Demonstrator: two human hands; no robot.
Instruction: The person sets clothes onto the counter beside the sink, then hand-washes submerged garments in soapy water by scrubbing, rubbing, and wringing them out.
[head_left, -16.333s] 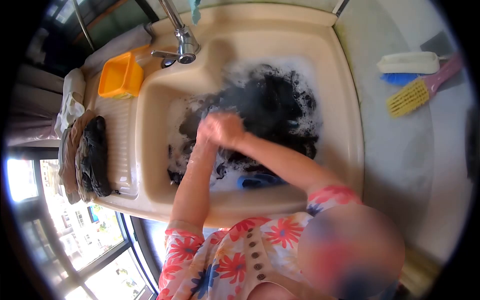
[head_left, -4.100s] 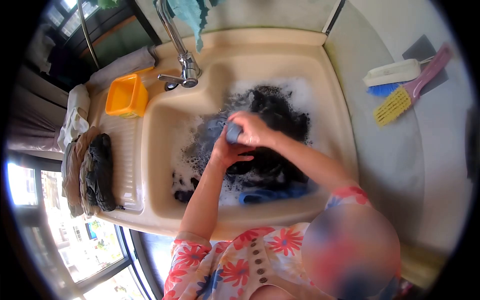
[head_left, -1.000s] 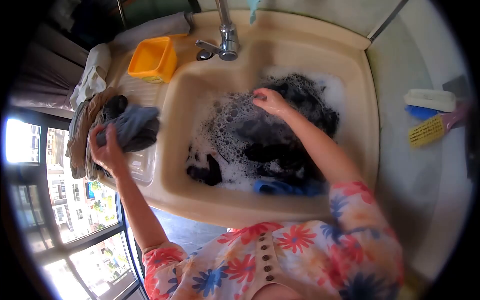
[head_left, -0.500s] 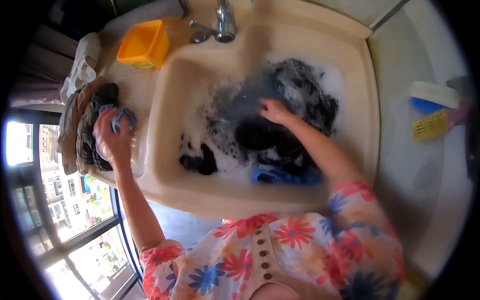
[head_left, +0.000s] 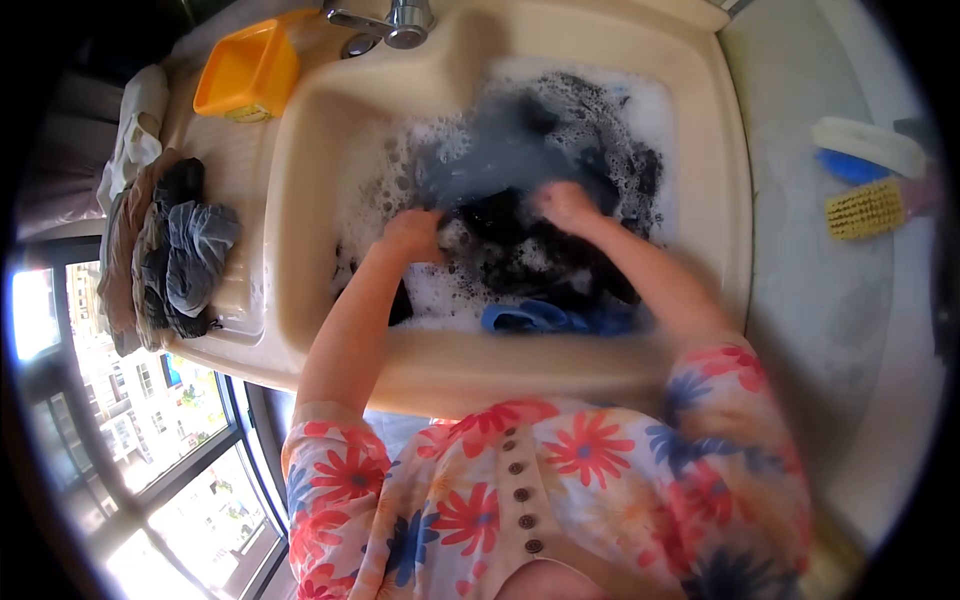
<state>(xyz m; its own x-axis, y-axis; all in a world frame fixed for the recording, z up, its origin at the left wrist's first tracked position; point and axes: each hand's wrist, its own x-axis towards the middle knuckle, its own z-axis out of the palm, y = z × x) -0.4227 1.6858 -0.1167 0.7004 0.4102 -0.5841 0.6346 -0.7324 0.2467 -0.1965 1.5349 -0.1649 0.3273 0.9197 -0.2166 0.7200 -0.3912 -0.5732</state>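
Observation:
Soapy water fills the beige sink (head_left: 290,215), with dark wet clothes (head_left: 495,215) lying in the suds. My left hand (head_left: 413,234) reaches in at the left edge of the dark cloth; its fingers are blurred and partly under the foam. Farther right, my right hand (head_left: 568,207) is closed on a dark garment, fingertips hidden in it. Nearer the front rim floats a blue cloth (head_left: 545,318). On the ribbed drainboard, a grey bunched cloth (head_left: 198,255) rests against a row of folded clothes (head_left: 135,250), away from both hands.
An orange plastic tub (head_left: 245,75) stands at the back left, beside the chrome faucet (head_left: 405,25). White fabric (head_left: 143,115) hangs at the far left. A yellow-bristled brush (head_left: 865,210) and a white-and-blue brush (head_left: 868,150) lie on the right ledge. Windows are at the lower left.
My left hand has let go of the grey cloth on the drainboard and moved right into the sink. My right hand stays among the dark clothes. The view has shifted slightly.

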